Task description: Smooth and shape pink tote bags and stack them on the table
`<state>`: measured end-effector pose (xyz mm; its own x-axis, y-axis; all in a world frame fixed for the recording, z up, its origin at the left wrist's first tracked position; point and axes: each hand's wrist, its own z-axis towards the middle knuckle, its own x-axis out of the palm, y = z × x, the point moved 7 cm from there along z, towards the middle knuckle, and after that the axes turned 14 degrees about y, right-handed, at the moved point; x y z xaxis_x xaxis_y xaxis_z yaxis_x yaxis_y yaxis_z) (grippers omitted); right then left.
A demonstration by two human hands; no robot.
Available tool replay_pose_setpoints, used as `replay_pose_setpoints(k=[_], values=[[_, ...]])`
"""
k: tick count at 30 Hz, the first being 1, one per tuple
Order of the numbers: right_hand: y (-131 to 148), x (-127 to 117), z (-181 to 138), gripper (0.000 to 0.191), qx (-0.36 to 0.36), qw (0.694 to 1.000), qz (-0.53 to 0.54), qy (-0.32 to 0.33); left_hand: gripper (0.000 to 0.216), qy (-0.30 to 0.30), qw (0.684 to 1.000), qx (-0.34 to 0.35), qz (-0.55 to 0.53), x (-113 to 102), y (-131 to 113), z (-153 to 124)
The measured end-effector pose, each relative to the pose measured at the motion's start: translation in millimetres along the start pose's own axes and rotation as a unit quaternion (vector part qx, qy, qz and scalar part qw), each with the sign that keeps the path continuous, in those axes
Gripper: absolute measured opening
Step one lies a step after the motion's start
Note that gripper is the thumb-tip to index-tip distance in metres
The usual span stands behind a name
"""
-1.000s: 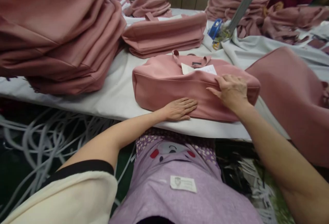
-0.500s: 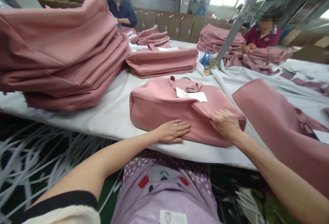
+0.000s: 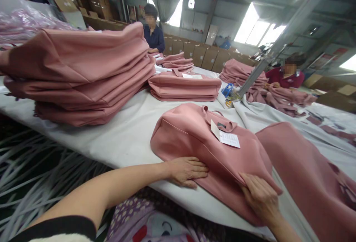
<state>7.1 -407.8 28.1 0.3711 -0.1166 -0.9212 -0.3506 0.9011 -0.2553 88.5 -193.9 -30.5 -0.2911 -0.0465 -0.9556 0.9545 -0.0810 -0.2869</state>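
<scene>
We assess this as a bag workshop. We note piled bags (image 3: pixel 94 90) and a tagged bag (image 3: pixel 189 131) on a cloth-covered table (image 3: pixel 119 138), a co-worker in navy (image 3: pixel 156 40) and another in maroon (image 3: pixel 290 81) beyond, cartons (image 3: pixel 209 57) lined up behind, windows (image 3: pixel 251 30), and pale strips (image 3: pixel 59 171) heaped below.

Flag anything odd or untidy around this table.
White strips lie in a loose tangle below the table edge at left, unlike the stacked bags. The pink bag that the left hand and right hand touch is creased; no damage shows.
</scene>
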Motion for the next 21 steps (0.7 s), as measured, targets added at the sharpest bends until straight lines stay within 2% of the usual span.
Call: replay_pose_setpoints(k=[3,7,10,12,15,18,21], values=[[10,-15,30,0.036,0.045,0.997,0.017,0.054,0.061,-0.004,1.000,-0.007,0.007,1,-2,-1],[46,-37,100,0.041,0.040,0.995,0.077,0.059,0.059,-0.014,0.999,-0.007,0.034,3,-4,0],[69,-34,151,0.048,0.055,0.994,0.060,0.078,0.054,-0.024,0.998,-0.006,0.064,3,-8,0],[74,-28,171,0.052,0.083,0.993,0.039,0.073,0.051,-0.031,0.996,-0.018,0.082,2,-10,-2],[69,-18,173,0.054,0.118,0.991,0.022,0.054,0.048,-0.047,0.993,-0.038,0.105,1,-11,-6],[58,-12,158,0.053,0.137,0.990,0.012,0.041,0.047,-0.058,0.991,-0.044,0.112,0,-11,-9],[54,-8,147,0.051,0.133,0.989,0.024,0.053,0.047,-0.068,0.991,-0.042,0.108,-1,-11,-10]])
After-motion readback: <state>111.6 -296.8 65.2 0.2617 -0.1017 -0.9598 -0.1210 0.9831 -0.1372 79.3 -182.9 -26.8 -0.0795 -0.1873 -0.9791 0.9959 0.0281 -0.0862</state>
